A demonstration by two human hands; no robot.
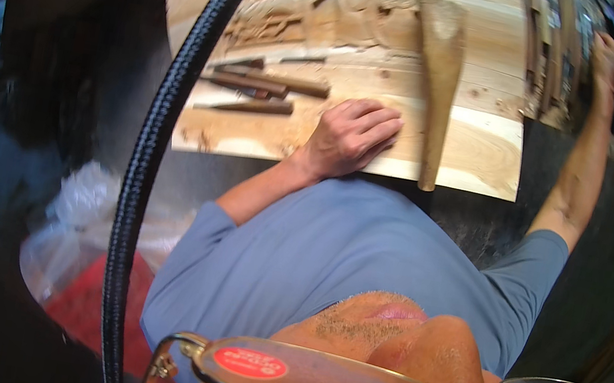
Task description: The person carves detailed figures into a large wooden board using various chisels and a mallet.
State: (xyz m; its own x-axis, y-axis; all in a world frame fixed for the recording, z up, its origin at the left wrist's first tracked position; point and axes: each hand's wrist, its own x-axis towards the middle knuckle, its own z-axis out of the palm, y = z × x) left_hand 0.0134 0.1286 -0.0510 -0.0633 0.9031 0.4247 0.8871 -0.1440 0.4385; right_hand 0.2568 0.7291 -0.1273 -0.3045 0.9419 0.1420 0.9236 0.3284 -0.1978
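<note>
My left hand [355, 132] rests palm down on the pale wooden board [488, 153], fingers loosely bent, with no tool visible in it. To its right lies a long tapered wooden mallet [436, 91]. Several wood-handled carving tools [284, 84] lie to its left. My right hand [606, 61] reaches to the far upper right, beside a row of upright-lying chisels [559, 55], its fingers bent at their edge; what they grip is too small to tell. Behind the mallet is a carved relief panel [325, 8] with recessed patterns.
A thick black braided hose [175, 105] runs vertically across the left of the view. Clear plastic bags [86, 199] and a red item [96, 286] sit low at the left. My torso in a blue shirt and a pair of glasses fill the lower view.
</note>
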